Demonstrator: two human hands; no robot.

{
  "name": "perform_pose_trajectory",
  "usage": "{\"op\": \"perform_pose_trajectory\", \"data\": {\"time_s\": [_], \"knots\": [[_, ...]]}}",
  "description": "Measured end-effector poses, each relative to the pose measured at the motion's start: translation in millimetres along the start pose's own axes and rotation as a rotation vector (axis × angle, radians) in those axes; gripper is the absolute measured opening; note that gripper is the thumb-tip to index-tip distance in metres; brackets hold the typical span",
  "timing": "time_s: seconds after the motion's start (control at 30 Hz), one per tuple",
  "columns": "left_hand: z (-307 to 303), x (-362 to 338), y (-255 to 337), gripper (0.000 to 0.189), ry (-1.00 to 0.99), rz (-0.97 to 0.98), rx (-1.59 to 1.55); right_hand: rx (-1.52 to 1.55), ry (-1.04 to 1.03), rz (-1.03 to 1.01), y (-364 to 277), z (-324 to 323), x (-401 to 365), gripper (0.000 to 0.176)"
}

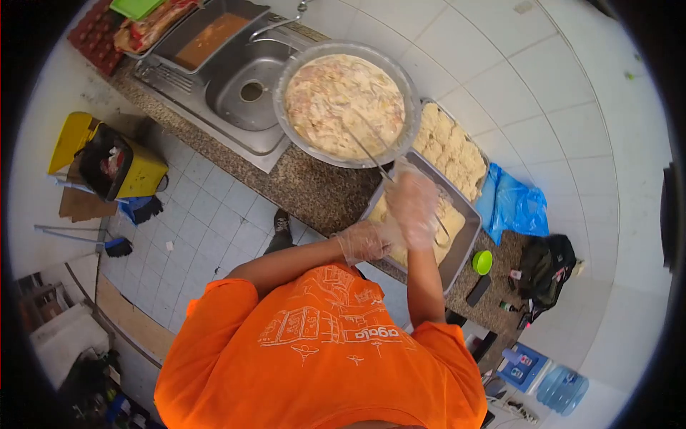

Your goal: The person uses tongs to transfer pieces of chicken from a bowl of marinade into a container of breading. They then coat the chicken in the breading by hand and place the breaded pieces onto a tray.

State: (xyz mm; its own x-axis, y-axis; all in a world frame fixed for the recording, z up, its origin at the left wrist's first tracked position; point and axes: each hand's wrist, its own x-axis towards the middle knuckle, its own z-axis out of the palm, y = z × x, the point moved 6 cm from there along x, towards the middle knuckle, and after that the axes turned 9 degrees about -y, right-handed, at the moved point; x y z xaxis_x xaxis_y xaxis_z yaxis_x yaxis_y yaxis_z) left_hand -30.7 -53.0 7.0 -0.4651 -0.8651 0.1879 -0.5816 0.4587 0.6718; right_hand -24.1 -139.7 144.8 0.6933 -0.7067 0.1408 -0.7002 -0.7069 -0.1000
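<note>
- One round metal bowl (pixel 412 107) of creamy, lumpy mixture (pixel 336 100) stood on the speckled tabletop (pixel 321 196).
- One pair of slim metal tongs (pixel 368 154) reached over the bowl; the plastic-gloved right hand (pixel 414 204) had its fingers wrapped round them.
- The left hand (pixel 364 242), also gloved, was nearer the body than the bowl; I could not tell its fingers' spread.
- Two rectangular trays (pixel 463 250) of pale, floury food (pixel 450 150) sat right of the bowl.
</note>
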Motion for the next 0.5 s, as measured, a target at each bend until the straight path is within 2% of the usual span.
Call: {"op": "perform_pose_trajectory", "data": {"time_s": [0.07,0.13,0.2,0.23,0.37,0.43,0.47,0.5], "knots": [[-6,-1,2,0.026,-0.142,-0.098,-0.071,-0.002,0.042,-0.097,-17,34,34,0.008],[-11,-1,3,0.028,-0.089,-0.080,-0.080,0.003,0.157,-0.299,-28,62,56,0.006],[-14,-1,4,0.031,-0.031,-0.059,-0.090,0.026,0.127,-0.308,-21,77,73,0.004],[-11,-1,3,0.032,-0.066,-0.072,-0.068,0.053,0.091,-0.307,-16,85,79,0.005],[-9,-1,2,0.036,-0.105,-0.072,-0.043,0.153,0.170,-0.346,18,82,73,0.012],[-16,-1,5,0.037,-0.110,-0.079,-0.070,0.470,-0.386,0.213,44,87,70,0.016],[-19,-1,7,0.038,-0.119,-0.088,-0.100,0.469,-0.382,0.222,41,69,62,0.016],[-21,-1,10,0.038,-0.127,-0.079,-0.102,0.631,-0.409,0.282,40,52,50,0.018]]}}
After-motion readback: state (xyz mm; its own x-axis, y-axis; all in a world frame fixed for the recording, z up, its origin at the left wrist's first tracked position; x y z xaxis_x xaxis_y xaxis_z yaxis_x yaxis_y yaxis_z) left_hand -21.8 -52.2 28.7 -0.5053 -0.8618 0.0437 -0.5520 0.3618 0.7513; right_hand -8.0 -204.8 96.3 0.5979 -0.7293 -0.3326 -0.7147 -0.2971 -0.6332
